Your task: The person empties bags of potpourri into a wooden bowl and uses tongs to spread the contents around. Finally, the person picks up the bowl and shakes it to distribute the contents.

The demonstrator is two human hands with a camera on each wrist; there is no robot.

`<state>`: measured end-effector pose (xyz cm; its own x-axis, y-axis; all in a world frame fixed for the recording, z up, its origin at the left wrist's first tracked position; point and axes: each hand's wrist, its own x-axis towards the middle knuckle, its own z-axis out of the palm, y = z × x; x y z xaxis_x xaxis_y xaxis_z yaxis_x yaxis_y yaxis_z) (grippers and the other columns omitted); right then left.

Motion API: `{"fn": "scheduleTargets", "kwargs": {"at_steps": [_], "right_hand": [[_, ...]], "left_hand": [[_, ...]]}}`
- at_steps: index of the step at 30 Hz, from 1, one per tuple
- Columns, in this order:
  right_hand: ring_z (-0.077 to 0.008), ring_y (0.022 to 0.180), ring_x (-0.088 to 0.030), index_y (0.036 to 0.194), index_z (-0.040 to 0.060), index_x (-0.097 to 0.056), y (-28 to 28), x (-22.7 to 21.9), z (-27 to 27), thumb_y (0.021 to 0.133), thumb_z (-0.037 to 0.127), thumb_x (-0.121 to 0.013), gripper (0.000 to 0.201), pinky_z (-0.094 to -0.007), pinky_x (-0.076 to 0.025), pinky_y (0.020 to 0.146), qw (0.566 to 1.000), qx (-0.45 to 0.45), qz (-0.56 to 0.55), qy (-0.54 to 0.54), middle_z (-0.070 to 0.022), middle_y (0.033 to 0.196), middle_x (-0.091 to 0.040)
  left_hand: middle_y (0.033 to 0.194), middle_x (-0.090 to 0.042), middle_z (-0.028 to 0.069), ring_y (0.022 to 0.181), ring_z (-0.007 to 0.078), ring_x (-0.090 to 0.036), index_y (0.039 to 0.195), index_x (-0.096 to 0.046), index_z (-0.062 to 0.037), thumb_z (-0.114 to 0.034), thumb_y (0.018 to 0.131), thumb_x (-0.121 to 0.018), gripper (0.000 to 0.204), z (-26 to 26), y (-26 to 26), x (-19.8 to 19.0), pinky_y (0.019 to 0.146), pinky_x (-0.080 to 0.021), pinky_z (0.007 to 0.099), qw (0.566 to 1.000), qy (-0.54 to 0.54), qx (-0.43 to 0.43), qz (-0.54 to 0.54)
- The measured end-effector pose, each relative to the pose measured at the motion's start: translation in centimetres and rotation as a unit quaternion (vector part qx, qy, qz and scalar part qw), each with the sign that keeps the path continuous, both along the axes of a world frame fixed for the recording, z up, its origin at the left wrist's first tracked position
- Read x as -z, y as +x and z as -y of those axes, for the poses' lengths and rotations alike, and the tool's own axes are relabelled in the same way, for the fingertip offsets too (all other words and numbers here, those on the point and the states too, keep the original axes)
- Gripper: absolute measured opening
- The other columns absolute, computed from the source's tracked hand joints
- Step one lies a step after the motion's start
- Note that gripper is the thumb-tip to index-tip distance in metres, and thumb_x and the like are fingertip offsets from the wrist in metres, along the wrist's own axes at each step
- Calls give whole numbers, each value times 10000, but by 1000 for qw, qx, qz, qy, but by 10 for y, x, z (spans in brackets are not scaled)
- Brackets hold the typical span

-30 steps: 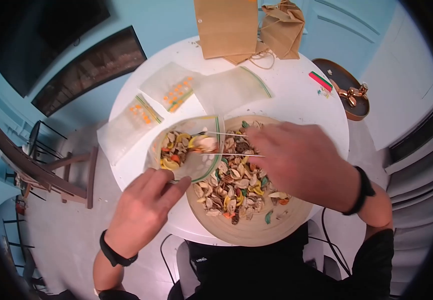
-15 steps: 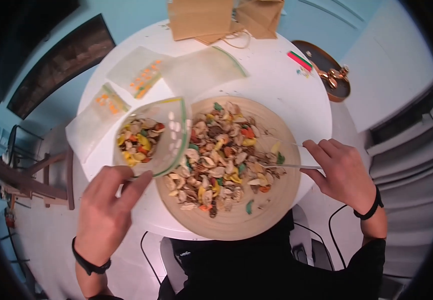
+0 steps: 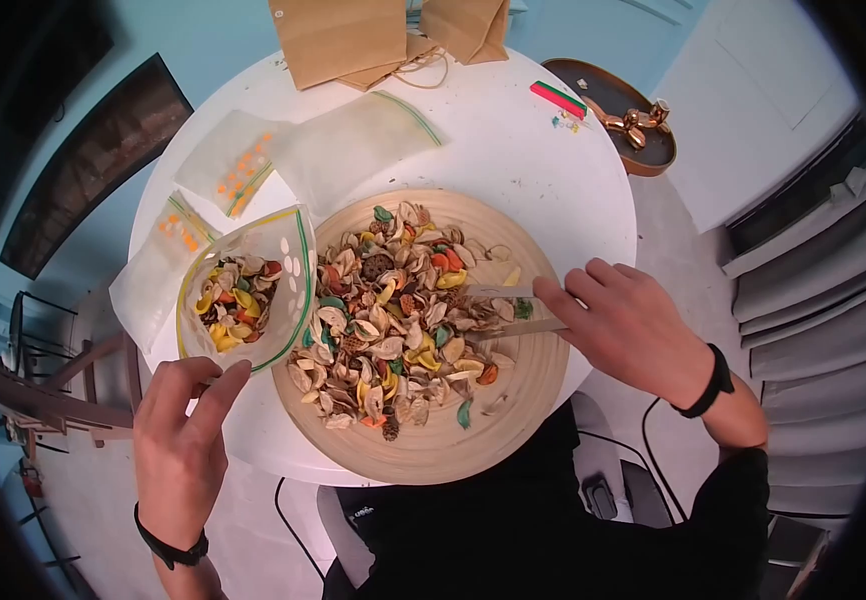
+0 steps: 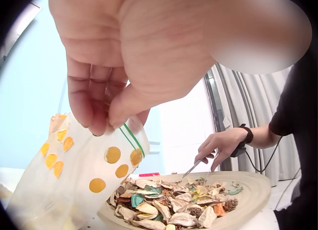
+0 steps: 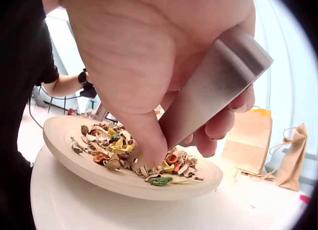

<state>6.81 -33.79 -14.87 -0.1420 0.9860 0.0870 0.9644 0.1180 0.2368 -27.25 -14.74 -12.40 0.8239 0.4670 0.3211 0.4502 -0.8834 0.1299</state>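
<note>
My left hand pinches the near rim of a clear zip bag with a green seal. The bag stands with its mouth spread, tilted toward the platter, and dried potpourri lies inside. Orange dots mark its side in the left wrist view. My right hand grips metal tongs, thumb on one arm and fingers on the other. The tongs' tips reach into the right side of the potpourri heap on a round wooden platter; petals partly hide them. Petals, small cones and green, yellow and orange pieces make up the heap.
Three flat zip bags, one large and two with orange marks, lie at the back left of the white table. Brown paper bags stand at its far edge. A red-green strip lies near a tray with a copper figure.
My right hand has drawn the tongs out of the bag's mouth, rightward, then brought them into the potpourri on the platter. My left hand still holds the bag's rim. The head view has shifted.
</note>
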Motion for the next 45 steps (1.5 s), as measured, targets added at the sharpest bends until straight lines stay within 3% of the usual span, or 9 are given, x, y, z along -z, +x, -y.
{"fn": "scheduleTargets", "kwargs": {"at_steps": [6, 8, 11, 17, 19, 22, 28, 31, 45], "right_hand": [[-262, 816, -651, 1224, 41, -624, 11, 3, 1, 849, 250, -773, 455, -378, -515, 679, 979, 55, -189, -51, -82, 881, -628], [-322, 730, -654, 1159, 24, -654, 10, -11, 5, 875, 252, -760, 379, -417, -511, 658, 934, 153, -309, -88, -135, 801, -653], [-380, 719, -646, 1119, -13, -668, 21, -17, 10, 892, 227, -746, 339, -421, -500, 664, 894, 186, -385, -139, -188, 803, -669], [-411, 694, -643, 958, -15, -655, 13, -13, -8, 949, 318, -667, 333, -457, -491, 640, 886, 172, -362, -233, -194, 689, -638], [-414, 694, -643, 942, -6, -637, 3, -12, -7, 962, 330, -641, 336, -468, -492, 644, 898, 150, -347, -226, -195, 675, -630], [-421, 705, -647, 988, -26, -604, -13, -11, -5, 968, 310, -633, 338, -474, -512, 662, 889, 152, -353, -249, -210, 707, -637], [-338, 814, -677, 1131, -40, -579, -37, 1, 11, 960, 295, -660, 385, -442, -547, 673, 947, 104, -255, -164, -162, 895, -659], [-306, 830, -676, 1165, -12, -588, -37, 0, 14, 954, 283, -672, 372, -424, -546, 659, 952, 106, -235, -163, -119, 879, -652], [-262, 720, -660, 1131, 50, -630, -31, 9, 15, 946, 250, -674, 276, -383, -515, 590, 974, 76, -195, -88, -58, 796, -642]], "left_hand": [[973, -599, 117, 845, 287, -625, 1138, -700, -56, 185, 645, -629, 553, 1, -4, -1, 697, -537, 403, 1000, 6, -5, -10], [966, -592, 99, 836, 268, -615, 1114, -706, -45, 166, 580, -643, 577, 0, -4, 0, 708, -534, 400, 1000, 16, -3, -11], [972, -594, 102, 842, 272, -614, 1124, -704, -45, 165, 579, -644, 587, -1, -3, 2, 709, -533, 403, 1000, 16, 7, -8], [973, -600, 104, 836, 273, -620, 1111, -706, -40, 167, 589, -648, 564, 1, -1, 3, 708, -537, 403, 1000, 21, 7, 7], [986, -607, 135, 850, 307, -634, 1161, -695, -69, 196, 720, -618, 519, 3, -4, 3, 679, -536, 405, 1000, -8, -2, 3], [985, -609, 135, 851, 305, -639, 1160, -696, -71, 199, 725, -616, 518, 3, -3, 3, 671, -538, 402, 1000, -5, 0, -1], [971, -608, 136, 835, 311, -639, 1158, -696, -71, 206, 712, -609, 532, 0, -1, 4, 660, -537, 399, 1000, 3, 9, 3], [961, -597, 108, 826, 273, -621, 1104, -705, -28, 156, 594, -662, 544, 0, -1, 6, 700, -545, 399, 1000, 20, 13, 7], [969, -595, 107, 826, 275, -615, 1116, -704, -42, 151, 602, -659, 551, -1, -1, 7, 702, -541, 397, 1000, 12, 16, 6]]}}
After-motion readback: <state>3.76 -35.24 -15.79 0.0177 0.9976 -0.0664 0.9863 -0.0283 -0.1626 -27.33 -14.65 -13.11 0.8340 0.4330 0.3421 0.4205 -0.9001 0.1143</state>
